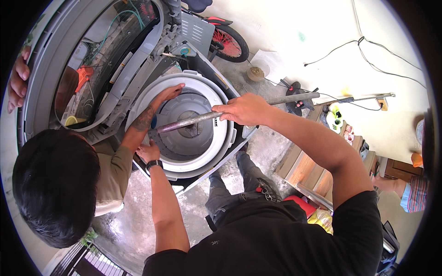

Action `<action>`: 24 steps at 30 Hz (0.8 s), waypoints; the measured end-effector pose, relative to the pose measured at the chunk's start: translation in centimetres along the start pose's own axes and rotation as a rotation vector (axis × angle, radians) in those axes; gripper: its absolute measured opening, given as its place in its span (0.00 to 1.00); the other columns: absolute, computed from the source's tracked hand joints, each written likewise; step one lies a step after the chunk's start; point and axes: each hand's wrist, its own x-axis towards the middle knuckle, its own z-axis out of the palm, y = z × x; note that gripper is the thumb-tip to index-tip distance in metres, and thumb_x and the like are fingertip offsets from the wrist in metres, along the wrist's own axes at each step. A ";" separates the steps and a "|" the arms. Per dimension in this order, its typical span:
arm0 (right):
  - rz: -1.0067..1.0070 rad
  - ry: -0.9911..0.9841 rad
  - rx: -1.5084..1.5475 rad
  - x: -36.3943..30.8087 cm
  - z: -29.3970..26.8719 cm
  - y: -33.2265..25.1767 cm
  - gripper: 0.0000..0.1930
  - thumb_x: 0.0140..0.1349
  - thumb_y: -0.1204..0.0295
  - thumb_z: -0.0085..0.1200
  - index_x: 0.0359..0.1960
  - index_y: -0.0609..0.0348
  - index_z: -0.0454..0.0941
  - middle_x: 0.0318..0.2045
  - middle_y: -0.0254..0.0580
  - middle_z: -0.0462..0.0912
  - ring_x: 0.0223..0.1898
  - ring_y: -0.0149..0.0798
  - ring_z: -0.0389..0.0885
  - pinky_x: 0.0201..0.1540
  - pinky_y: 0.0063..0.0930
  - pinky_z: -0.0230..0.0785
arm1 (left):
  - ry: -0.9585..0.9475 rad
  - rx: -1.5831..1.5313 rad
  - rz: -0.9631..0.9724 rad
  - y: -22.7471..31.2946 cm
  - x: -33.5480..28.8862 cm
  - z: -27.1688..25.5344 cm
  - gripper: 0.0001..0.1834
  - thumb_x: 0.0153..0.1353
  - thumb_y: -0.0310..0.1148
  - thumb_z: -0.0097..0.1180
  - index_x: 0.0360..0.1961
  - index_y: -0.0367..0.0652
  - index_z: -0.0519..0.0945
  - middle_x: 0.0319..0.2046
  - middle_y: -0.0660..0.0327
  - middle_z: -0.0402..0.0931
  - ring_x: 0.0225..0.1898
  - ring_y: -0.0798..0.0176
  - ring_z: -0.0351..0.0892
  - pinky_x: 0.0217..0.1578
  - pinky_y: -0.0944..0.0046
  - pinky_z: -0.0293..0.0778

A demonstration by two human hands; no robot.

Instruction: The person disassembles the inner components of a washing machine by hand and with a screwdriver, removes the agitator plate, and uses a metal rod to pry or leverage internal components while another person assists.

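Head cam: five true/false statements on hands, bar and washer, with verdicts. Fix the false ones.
1. The right hand grips a metal bar. True.
2. The left hand rests on the washer lid. False: the left hand is near the bar's left end; another person's hand is at the lid.
3. A dark watch is on the left wrist. True.
4. The lid is closed over the tub. False: it stands open, and the tub rim is exposed.
5. A tattooed arm reaches to the tub. True.
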 end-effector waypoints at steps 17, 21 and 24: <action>0.009 -0.047 0.041 0.0 0.4 1.1 0.22 0.73 0.48 0.47 0.64 0.35 0.75 0.34 0.42 0.87 0.34 0.52 0.86 0.35 0.48 0.78 | -0.456 -0.092 0.013 -3.4 1.4 2.5 0.50 0.59 0.34 0.58 0.78 0.35 0.45 0.73 0.32 0.55 0.70 0.29 0.60 0.70 0.46 0.59; -0.185 0.101 -0.001 4.8 -4.7 -1.7 0.22 0.73 0.47 0.47 0.65 0.34 0.76 0.33 0.41 0.87 0.35 0.52 0.86 0.37 0.48 0.78 | -0.028 0.050 0.436 -14.2 16.0 -2.2 0.42 0.63 0.38 0.57 0.75 0.34 0.55 0.72 0.37 0.61 0.64 0.31 0.70 0.69 0.44 0.61; -0.090 0.026 0.010 2.8 -2.6 0.9 0.23 0.73 0.47 0.47 0.65 0.33 0.77 0.33 0.41 0.87 0.36 0.52 0.86 0.39 0.48 0.78 | -0.356 0.065 0.252 -5.8 11.6 1.8 0.42 0.63 0.39 0.59 0.73 0.31 0.57 0.71 0.36 0.62 0.68 0.34 0.65 0.71 0.45 0.58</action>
